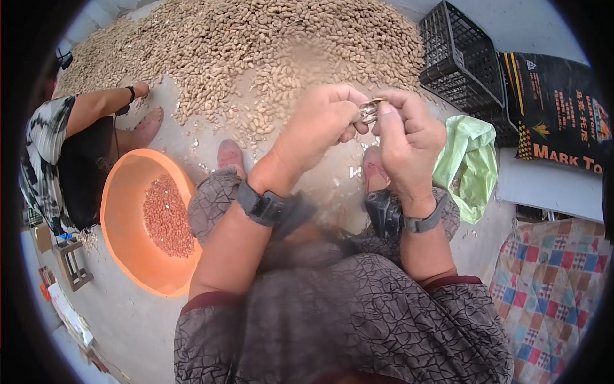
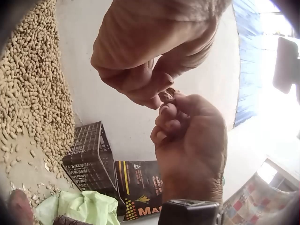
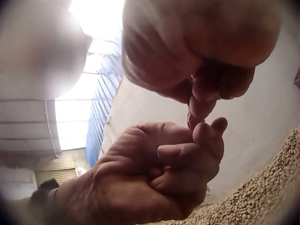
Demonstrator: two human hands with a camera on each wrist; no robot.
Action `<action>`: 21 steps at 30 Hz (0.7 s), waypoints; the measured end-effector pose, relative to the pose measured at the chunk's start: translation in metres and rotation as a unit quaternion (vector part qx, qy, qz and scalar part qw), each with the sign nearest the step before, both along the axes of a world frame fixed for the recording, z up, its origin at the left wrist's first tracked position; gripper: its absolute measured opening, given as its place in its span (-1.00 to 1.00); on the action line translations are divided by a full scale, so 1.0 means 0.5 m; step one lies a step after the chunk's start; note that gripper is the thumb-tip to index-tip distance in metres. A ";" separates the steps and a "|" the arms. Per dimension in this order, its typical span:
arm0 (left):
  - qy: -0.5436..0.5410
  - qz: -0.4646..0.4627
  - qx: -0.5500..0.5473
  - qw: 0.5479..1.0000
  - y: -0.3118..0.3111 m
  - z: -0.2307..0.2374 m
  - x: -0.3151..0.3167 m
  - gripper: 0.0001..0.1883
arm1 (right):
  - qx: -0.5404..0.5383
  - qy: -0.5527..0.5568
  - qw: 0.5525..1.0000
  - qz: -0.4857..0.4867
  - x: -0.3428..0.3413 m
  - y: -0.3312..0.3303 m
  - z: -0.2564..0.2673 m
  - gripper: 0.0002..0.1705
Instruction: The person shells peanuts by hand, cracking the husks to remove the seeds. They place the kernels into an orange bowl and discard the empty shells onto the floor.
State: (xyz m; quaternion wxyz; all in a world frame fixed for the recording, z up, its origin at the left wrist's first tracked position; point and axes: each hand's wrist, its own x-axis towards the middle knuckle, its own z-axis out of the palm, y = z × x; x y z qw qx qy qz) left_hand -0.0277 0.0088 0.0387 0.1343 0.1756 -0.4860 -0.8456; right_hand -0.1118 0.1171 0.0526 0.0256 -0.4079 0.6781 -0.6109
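Raised over the lap, my left hand (image 1: 320,121) and right hand (image 1: 412,137) meet at the fingertips. Between them is a small peanut (image 1: 369,111), its shell looking split with pale inner sides showing. The left wrist view has the left hand (image 2: 150,51) above, thumb and fingers pinching one end of the peanut (image 2: 167,95), while the right hand (image 2: 192,136) pinches the other from below. Seen from the right wrist, the peanut (image 3: 192,119) is mostly hidden by the fingers of the right hand (image 3: 201,47) and the left hand (image 3: 150,173).
A big heap of unshelled peanuts (image 1: 268,45) covers the floor ahead. At left stands an orange basin (image 1: 125,211) holding red kernels (image 1: 166,217), beside another person (image 1: 54,147). Right are a black crate (image 1: 457,57), a green bag (image 1: 470,163) and a black sack (image 1: 556,112).
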 end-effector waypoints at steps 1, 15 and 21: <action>-0.012 0.001 -0.004 1.000 -0.001 0.002 0.001 -0.83 | 0.038 0.000 0.999 -0.020 -0.006 0.006 0.009 -0.87; -0.023 0.121 0.169 0.978 -0.048 0.031 0.063 -0.86 | 0.469 -0.121 0.858 0.171 -0.118 0.050 -0.195 -0.82; -0.033 0.137 0.180 0.973 -0.049 0.042 0.088 -0.81 | 0.457 -0.067 0.886 0.036 -0.194 -0.002 -0.475 -0.84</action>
